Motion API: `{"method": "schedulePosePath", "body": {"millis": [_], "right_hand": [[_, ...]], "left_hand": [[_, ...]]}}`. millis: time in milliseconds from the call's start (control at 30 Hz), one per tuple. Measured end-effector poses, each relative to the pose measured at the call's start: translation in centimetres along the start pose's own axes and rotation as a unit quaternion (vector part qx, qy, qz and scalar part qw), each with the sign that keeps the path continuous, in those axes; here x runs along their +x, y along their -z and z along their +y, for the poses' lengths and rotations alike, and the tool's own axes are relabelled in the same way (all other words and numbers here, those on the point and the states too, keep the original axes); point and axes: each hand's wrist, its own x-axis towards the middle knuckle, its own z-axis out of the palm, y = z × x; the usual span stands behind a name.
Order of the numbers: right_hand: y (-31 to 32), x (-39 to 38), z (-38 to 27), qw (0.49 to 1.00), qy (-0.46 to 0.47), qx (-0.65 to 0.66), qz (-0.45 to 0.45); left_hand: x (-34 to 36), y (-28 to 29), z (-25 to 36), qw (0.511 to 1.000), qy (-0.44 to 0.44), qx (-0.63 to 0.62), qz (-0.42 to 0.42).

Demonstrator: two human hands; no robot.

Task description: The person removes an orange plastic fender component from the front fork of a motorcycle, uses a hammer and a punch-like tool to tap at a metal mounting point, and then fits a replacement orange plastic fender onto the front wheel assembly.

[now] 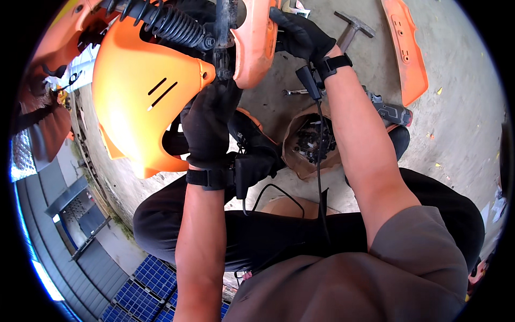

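My right hand (304,38), in a black glove, grips the outer edge of a narrow orange plastic cover (256,45). That cover stands alongside a dark, dirty metal strut (225,40). Below the strut's lower end is my left hand (208,122), gloved too, its fingers reaching up beside the cover's bottom tip; the strut and the panels hide its fingertips. Left of it, a large rounded orange body panel (137,96) with two slots curves around. A black coil spring shock absorber (171,27) slants above that panel.
A hammer (354,29) lies on the concrete floor, as does a loose orange panel (405,51) at far right. A wrench (296,92) and a grey power tool (394,114) rest by my right forearm. Between my legs sits a paper bag (306,169) of small dark parts. Cables hang from both wrists.
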Motion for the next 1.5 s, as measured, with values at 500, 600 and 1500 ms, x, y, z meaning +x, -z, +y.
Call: {"method": "schedulePosePath", "body": {"millis": [500, 600, 1500], "right_hand": [[-2.1, -2.1, -1.4, 0.999, 0.012, -0.003, 0.044], [-2.1, -2.6, -1.5, 0.998, 0.015, -0.013, 0.066], [0.2, -1.2, 0.4, 0.998, 0.015, 0.003, 0.054]], "left_hand": [[1.1, -3.3, -1.6, 0.959, 0.079, -0.269, 0.042], [1.0, -2.8, -2.1, 0.995, -0.001, -0.095, 0.041], [1.8, 0.2, -0.9, 0.990, -0.120, 0.051, -0.046]]}}
